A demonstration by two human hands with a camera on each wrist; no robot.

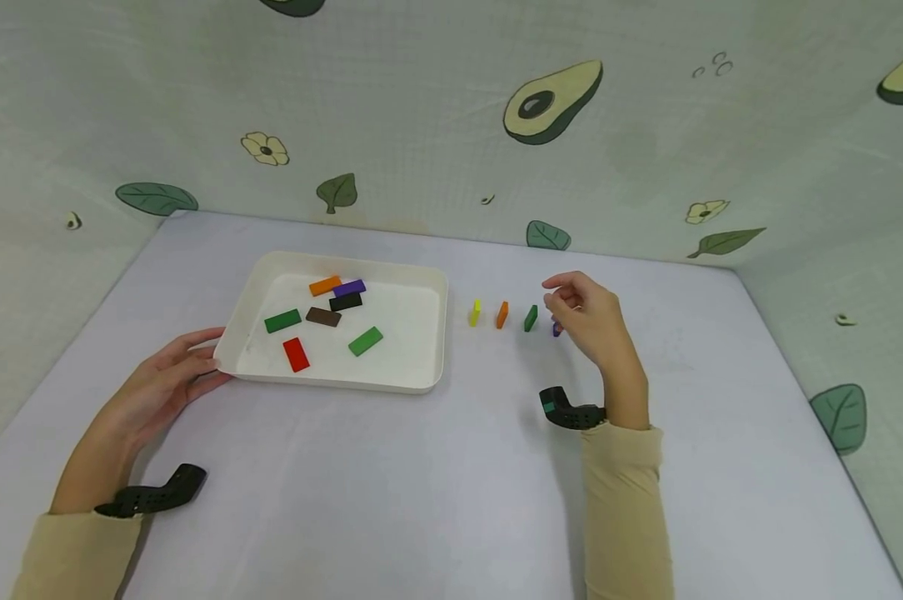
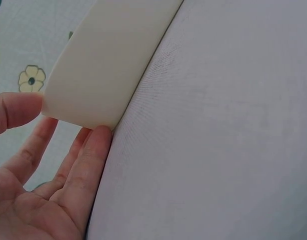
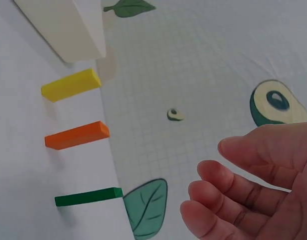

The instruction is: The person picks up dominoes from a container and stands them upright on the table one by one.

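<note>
My left hand (image 1: 168, 379) rests at the near left corner of a white tray (image 1: 331, 387), its fairly straight fingers touching the outer wall. In the left wrist view, the thumb and fingertips meet the end of the tray (image 2: 101, 70). My right hand (image 1: 588, 318) hovers with bent fingers and nothing between them. Partly hidden under it stands a purple block (image 1: 556, 330). To its left, a green block (image 1: 531, 317), an orange block (image 1: 502, 315) and a yellow block (image 1: 475, 312) stand upright in a spaced row.
Lying flat in the tray are a red block (image 1: 296, 355), a brown block (image 1: 323, 317), a black block (image 1: 346, 302) and several others in orange, purple and green. A patterned cloth (image 1: 421, 125) rises behind the white table (image 1: 391, 492).
</note>
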